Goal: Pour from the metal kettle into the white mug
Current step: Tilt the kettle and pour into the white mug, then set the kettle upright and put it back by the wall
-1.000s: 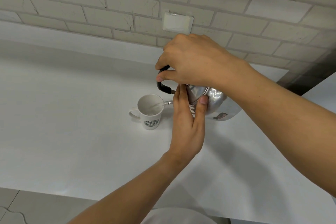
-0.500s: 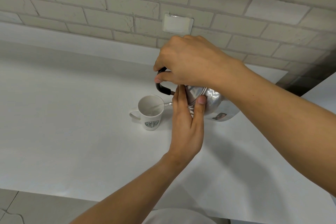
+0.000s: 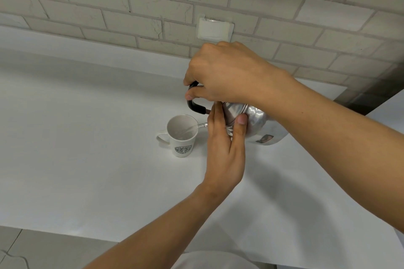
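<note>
The metal kettle (image 3: 259, 122) is tipped to the left over the white counter (image 3: 87, 159). My right hand (image 3: 227, 76) grips its black handle (image 3: 194, 106) from above. My left hand (image 3: 225, 148) presses flat against the kettle's lid, thumb on the shiny body. A thin clear stream runs from the spout (image 3: 202, 125) into the white mug (image 3: 181, 135), which stands upright just left of the kettle, its handle pointing left and a dark round logo on its front. Most of the spout is hidden behind my left hand.
A brick wall runs along the back of the counter, with a white wall plate (image 3: 215, 28) above my right hand. The counter's front edge (image 3: 65, 233) lies near the bottom left. A dark gap (image 3: 371, 98) sits at the right.
Both hands and the kettle have held almost the same pose, with the stream still running into the mug. The view has shifted slightly.
</note>
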Motion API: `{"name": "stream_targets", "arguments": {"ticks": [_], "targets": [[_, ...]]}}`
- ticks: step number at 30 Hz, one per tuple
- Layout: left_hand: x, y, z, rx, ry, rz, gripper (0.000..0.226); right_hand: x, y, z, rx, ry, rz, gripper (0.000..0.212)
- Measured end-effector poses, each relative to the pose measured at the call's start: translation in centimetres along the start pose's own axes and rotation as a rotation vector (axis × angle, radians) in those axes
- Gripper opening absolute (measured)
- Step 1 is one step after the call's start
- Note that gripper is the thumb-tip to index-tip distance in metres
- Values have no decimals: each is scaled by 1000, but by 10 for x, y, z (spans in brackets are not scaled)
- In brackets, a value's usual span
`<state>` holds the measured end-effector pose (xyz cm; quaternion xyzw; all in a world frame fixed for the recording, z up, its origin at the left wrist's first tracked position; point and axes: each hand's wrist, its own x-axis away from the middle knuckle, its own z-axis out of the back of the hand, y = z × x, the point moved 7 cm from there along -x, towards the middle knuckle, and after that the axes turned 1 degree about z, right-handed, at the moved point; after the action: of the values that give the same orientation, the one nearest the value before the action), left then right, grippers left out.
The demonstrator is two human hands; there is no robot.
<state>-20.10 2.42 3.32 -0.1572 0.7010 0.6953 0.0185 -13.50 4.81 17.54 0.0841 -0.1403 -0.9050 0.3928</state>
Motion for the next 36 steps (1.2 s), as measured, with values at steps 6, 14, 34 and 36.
{"name": "stream_targets", "arguments": {"ticks": [6,14,34,36], "targets": [[-1,2,1,22,10,-6,39,-2,-2,0,5,-11,-1,38],[-1,-3,5,9,-6,-1,43,-5,-4,-4,-12,-4,4,38],[5,-23,17,-226,-78,-95,47,82,54,-35,-559,475,-240,36],[5,-19,24,-210,-37,-116,39,98,63,-41,-625,579,-312,34]]}}
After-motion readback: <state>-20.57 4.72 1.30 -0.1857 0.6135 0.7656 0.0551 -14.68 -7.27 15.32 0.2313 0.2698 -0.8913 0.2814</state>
